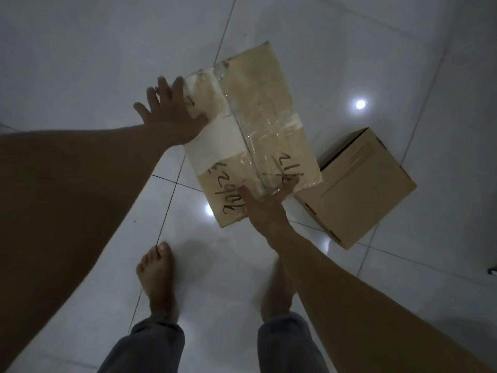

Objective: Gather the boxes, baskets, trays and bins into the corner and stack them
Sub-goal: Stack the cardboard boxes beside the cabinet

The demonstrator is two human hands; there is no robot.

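Head view: my hands, left (172, 114) at nine o'clock, right (265, 203) at six, both spread flat, are steadying the taped brown cardboard box (255, 130); squeezing evenly should stop slipping.

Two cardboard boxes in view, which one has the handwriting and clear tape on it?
The taped box between both hands, left hand and right hand. The plain box on the floor to its right shows neither.

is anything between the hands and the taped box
No. The left hand and right hand are flat against opposite edges of the taped cardboard box. The plain cardboard box sits beside it, clear of both.
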